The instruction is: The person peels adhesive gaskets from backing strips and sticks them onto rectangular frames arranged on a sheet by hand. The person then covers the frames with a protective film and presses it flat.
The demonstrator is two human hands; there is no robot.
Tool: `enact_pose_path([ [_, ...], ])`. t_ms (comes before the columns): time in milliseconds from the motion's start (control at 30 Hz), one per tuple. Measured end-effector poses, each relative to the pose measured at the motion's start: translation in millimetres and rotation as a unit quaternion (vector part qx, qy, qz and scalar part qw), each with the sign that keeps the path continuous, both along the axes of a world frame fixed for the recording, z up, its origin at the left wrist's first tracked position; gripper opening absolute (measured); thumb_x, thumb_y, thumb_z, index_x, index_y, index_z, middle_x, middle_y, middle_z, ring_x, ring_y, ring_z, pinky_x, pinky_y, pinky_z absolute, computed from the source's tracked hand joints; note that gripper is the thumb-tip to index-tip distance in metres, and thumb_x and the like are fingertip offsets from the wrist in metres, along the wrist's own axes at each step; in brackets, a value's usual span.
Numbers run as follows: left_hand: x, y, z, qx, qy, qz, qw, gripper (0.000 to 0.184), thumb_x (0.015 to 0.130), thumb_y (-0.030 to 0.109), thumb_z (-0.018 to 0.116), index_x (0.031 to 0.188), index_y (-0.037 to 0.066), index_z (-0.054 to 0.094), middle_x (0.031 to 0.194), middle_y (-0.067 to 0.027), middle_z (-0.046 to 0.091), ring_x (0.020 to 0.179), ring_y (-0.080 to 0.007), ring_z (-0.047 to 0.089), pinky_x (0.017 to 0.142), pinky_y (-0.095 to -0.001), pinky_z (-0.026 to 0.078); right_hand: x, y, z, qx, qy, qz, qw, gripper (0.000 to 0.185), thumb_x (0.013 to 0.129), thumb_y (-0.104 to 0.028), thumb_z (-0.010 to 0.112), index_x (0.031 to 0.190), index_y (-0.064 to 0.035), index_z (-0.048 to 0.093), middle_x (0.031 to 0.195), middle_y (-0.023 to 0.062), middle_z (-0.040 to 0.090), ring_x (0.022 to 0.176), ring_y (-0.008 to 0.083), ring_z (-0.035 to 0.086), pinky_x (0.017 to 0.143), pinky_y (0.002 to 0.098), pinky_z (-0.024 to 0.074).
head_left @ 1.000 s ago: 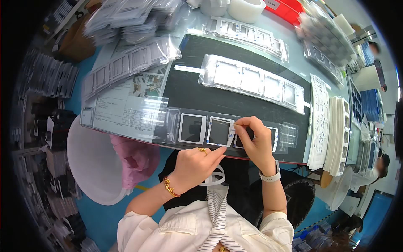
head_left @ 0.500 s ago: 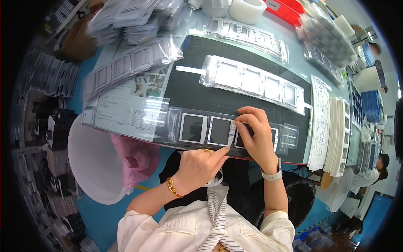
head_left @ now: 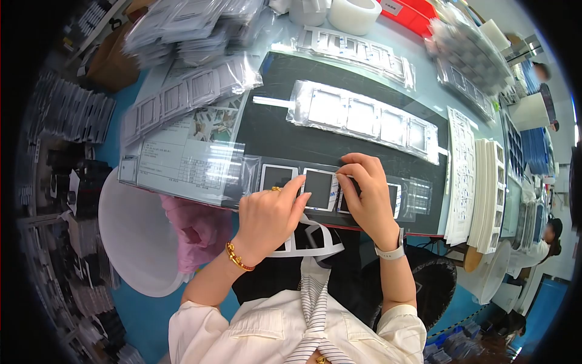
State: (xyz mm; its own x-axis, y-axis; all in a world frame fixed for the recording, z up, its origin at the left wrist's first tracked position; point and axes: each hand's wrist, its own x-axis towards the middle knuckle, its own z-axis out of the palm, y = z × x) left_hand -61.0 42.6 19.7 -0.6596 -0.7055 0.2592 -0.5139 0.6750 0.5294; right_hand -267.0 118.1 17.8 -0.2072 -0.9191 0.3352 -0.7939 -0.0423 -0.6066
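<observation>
On the dark mat lies a clear plastic strip [head_left: 418, 197] carrying a row of white-bordered rectangular frames. My left hand [head_left: 270, 212] is over the second white frame [head_left: 319, 207], its index finger and thumb at that frame's left border. A white strip with cut-out windows [head_left: 327, 250] hangs from under this hand, below the table edge; the fingers gripping it are partly hidden. At the same frame's upper right corner, my right hand [head_left: 367, 191] has its thumb and index finger bent close together. Whatever may be between those fingertips is too small to make out.
Farther back on the mat rests a bagged row of silvery frames [head_left: 367, 118]. Plastic-wrapped stacks [head_left: 188, 91] lie at left, white frame stacks [head_left: 485, 194] at right. Tape rolls [head_left: 354, 15] and a red bin [head_left: 412, 15] stand behind. A white tub [head_left: 130, 242] is below left.
My left hand has moved up and left from the frame's lower edge to its left border, its index finger and thumb now apart. The hanging white strip shows more. My right hand has barely shifted.
</observation>
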Motion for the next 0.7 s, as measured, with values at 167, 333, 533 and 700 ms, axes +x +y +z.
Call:
enact_pose_path([
  [167, -8.1, -8.2, 2.3, -0.026, -0.024, -0.005, 0.999, 0.031, 0.094, 0.025, 0.072, 0.121, 0.011, 0.073, 0.053, -0.0064, 0.058, 0.045, -0.0245, 0.058, 0.045, -0.0365, 0.042, 1.7, -1.0, 1.9, -0.004, 0.018, 0.000, 1.000, 0.007, 0.088, -0.005, 0.071, 0.094, -0.0024, 0.067, 0.111, 0.0106, 0.066, 0.106, 0.0314, 0.060, 0.090, 0.0418, 0.0467],
  [333, -6.3, -12.5, 3.6, -0.096, -0.093, -0.038, 0.990, 0.035, 0.094, 0.027, 0.072, 0.125, 0.011, 0.071, 0.054, -0.0043, 0.056, 0.045, -0.0226, 0.058, 0.046, -0.0345, 0.044, 5.8, 3.3, 0.9, -0.005, 0.102, -0.018, 0.995, 0.014, 0.086, -0.003, 0.072, 0.099, -0.0044, 0.069, 0.123, 0.0132, 0.063, 0.113, 0.0333, 0.059, 0.093, 0.0438, 0.0466],
  [533, -5.3, -15.7, 2.9, -0.142, -0.132, -0.059, 0.979, 0.034, 0.093, 0.027, 0.072, 0.125, 0.014, 0.071, 0.057, -0.0025, 0.058, 0.049, -0.0204, 0.061, 0.047, -0.0332, 0.047, 10.2, 15.7, 10.5, -0.011, 0.201, -0.058, 0.978, 0.036, 0.081, 0.000, 0.071, 0.116, -0.0080, 0.071, 0.134, 0.0140, 0.060, 0.125, 0.0346, 0.056, 0.100, 0.0469, 0.0442],
  [700, -13.1, -14.4, 5.8, -0.118, -0.103, -0.065, 0.986, 0.029, 0.093, 0.027, 0.072, 0.119, 0.014, 0.072, 0.059, -0.0036, 0.062, 0.051, -0.0209, 0.063, 0.048, -0.0343, 0.048, 12.0, 19.8, 3.9, -0.004, 0.177, -0.022, 0.984, 0.037, 0.075, 0.002, 0.071, 0.111, -0.0085, 0.073, 0.134, 0.0135, 0.060, 0.129, 0.0345, 0.054, 0.103, 0.0486, 0.0418],
])
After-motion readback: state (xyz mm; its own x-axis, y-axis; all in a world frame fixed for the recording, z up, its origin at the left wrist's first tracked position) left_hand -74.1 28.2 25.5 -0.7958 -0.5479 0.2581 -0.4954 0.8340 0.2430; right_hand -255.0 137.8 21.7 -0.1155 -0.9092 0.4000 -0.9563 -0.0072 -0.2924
